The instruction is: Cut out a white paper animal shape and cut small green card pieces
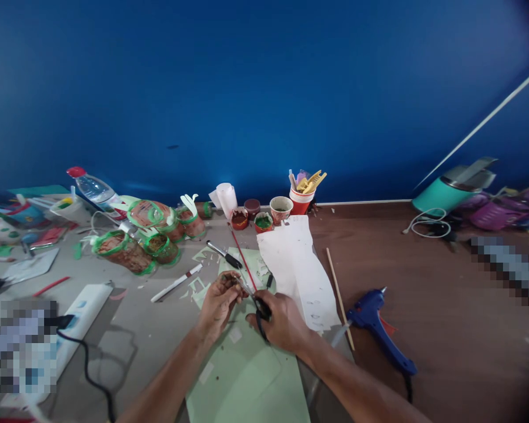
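Note:
My right hand point(280, 323) is closed around the black handles of a pair of scissors point(263, 310), whose blades point up and left toward my left hand point(220, 298). The fingers of my left hand are pinched together by the blade tips; what they hold is too small to make out. Both hands are above a light green sheet point(255, 382) with small scraps on it. Just beyond them lie a thin red stick point(243, 255) and a black-and-silver pen point(224, 254). A white sheet with wavy edges point(297, 264) lies beyond my right hand.
A blue glue gun point(381, 329) and a wooden stick point(340, 299) lie to the right. Paint pots point(263, 222) and a red cup of tools point(300, 202) stand by the wall. Painted jars point(126, 252), a bottle point(94, 188) and a power strip point(81, 317) are on the left.

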The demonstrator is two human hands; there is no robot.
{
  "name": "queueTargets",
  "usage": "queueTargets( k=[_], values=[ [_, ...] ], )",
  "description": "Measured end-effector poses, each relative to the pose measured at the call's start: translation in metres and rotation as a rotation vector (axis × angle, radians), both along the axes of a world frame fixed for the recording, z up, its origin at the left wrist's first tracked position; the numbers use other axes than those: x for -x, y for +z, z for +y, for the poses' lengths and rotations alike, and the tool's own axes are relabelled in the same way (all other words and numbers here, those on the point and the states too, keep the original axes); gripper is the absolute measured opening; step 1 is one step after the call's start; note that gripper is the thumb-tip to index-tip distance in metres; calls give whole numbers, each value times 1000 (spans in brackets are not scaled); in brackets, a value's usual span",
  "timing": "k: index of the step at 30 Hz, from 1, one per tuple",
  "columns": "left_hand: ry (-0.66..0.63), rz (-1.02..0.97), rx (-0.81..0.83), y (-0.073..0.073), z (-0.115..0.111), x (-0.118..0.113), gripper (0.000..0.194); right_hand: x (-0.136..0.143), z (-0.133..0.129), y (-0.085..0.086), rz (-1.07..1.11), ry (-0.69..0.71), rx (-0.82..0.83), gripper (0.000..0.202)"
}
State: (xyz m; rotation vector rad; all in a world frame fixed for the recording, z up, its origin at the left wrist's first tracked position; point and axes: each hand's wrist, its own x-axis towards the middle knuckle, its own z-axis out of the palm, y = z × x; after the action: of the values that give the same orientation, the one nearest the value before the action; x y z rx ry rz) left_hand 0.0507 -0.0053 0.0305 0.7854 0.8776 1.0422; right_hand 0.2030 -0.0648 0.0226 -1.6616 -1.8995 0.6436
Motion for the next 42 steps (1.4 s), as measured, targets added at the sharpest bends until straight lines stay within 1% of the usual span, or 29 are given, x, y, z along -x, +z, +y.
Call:
queueTargets(
  k=[4,10,17,27,42],
  values=[
    [1,36,-93,-3,1,2,36,1,0,-1,-37,-18,-1,37],
    [-8,65,-172,-1,-2,5,36,1,0,0,-47,-15,16,39],
    [-2,71,-187,1,0,5,38,0,0,1,-47,-7,22,39],
    [-6,145,-200,1,-1,6,38,0,1,0,-63,3,25,41],
    [-11,193,-206,3,-1,7,38,-2,2,-3,-79,42,32,39]
  ],
)
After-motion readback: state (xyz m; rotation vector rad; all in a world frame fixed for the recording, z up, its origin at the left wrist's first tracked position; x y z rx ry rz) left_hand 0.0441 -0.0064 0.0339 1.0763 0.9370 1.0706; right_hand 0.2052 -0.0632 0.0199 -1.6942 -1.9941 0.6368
